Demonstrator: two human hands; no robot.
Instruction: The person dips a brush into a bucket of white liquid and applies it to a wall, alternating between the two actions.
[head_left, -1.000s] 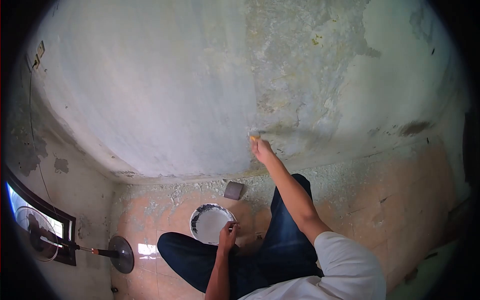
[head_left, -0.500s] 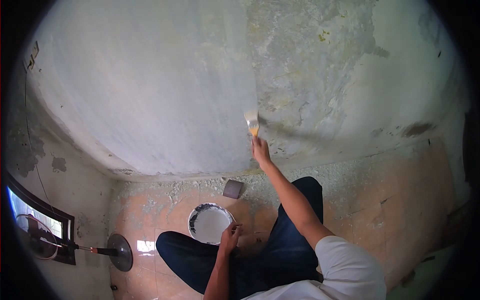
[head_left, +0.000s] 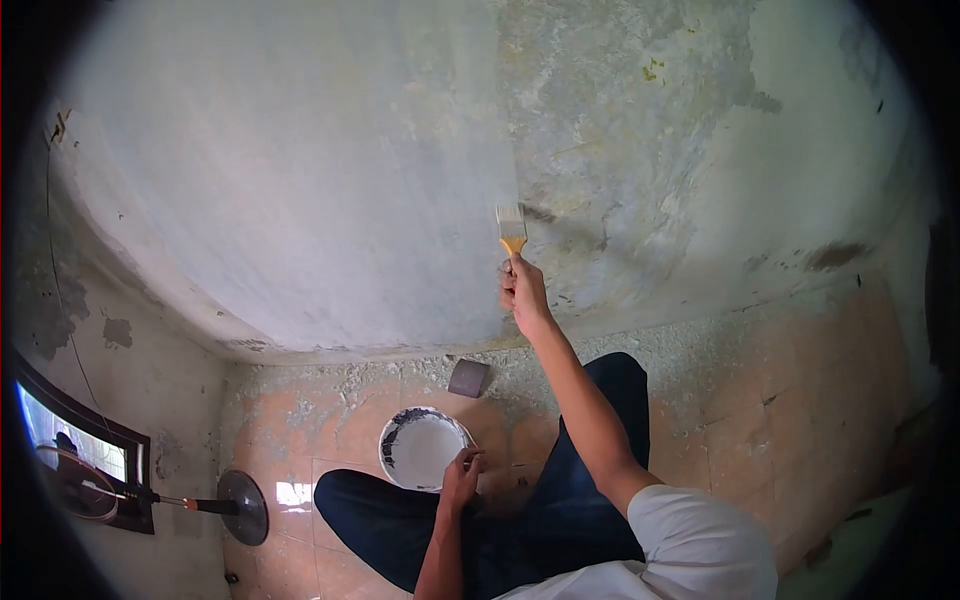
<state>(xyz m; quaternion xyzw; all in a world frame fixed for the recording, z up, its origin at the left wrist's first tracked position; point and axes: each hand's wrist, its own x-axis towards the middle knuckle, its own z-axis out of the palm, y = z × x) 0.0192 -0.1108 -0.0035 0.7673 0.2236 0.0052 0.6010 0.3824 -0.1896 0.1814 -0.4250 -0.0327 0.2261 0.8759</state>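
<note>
My right hand (head_left: 525, 292) is wrapped around the yellow handle of a paintbrush (head_left: 511, 228). Its pale bristles point up and touch or nearly touch the wall (head_left: 400, 180), along the line between a smoother whitish area on the left and a patchy, rough area on the right. Down by my crossed legs, a round bucket (head_left: 391, 463) holds white paint, with dark smears around its inner wall. The fingers of my left hand (head_left: 461, 478) are curled at the right side of the bucket's rim; the exact grip is partly hidden.
A purplish-grey curved piece (head_left: 468, 378) lies on the tiled floor (head_left: 345, 435) behind the bucket. Flakes of debris (head_left: 350, 378) run along the wall's foot. At the left stands a fan (head_left: 243, 508) on a round base, near a dark-framed window or mirror (head_left: 140, 455).
My right hand has moved slightly up the wall with the paintbrush, which now stands more upright. My left hand stays at the bucket, and the view has shifted a little.
</note>
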